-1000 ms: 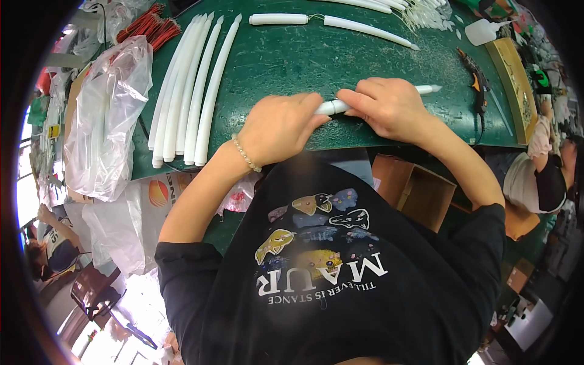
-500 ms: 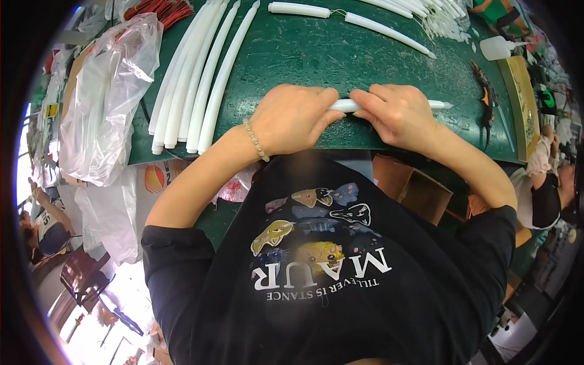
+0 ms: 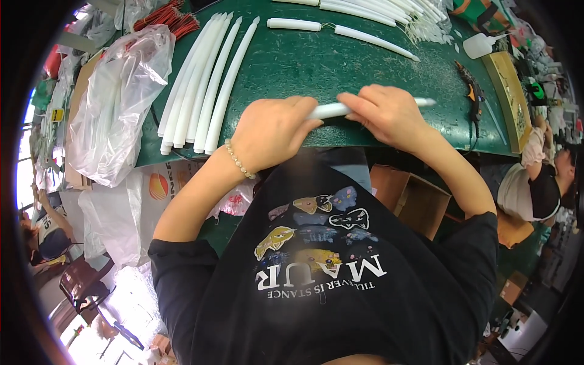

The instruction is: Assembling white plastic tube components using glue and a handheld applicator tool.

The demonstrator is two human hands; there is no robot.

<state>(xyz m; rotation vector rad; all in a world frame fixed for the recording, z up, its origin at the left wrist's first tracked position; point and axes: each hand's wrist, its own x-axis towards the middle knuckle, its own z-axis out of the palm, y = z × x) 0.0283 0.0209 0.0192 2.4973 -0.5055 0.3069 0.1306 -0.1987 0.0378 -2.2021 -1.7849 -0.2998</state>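
— Green mat [image 3: 304, 55] was crowded, wasn't it?
— Yes. Left hand [image 3: 271, 131] and right hand [image 3: 386, 112] both clamped one white taper [image 3: 331, 110] at its near edge, seemingly mid-smoothing. Next it likely needed laying beside the finished tapers [image 3: 204, 91].

A green bench [image 3: 340, 58] fills the upper middle of the view, its surface dusted with pale flecks. Bright daylight pours in from a window [image 3: 24, 182] at the far left edge and washes out the pale floor [image 3: 121, 304] below it. A dark chair [image 3: 82, 283] stands on that floor at lower left. Under the bench edge, on the right, sits an open brown cardboard box [image 3: 413, 201]. Further right, another person [image 3: 535, 182] in black and white sits beside the bench end, with more cartons on the dim floor nearby.
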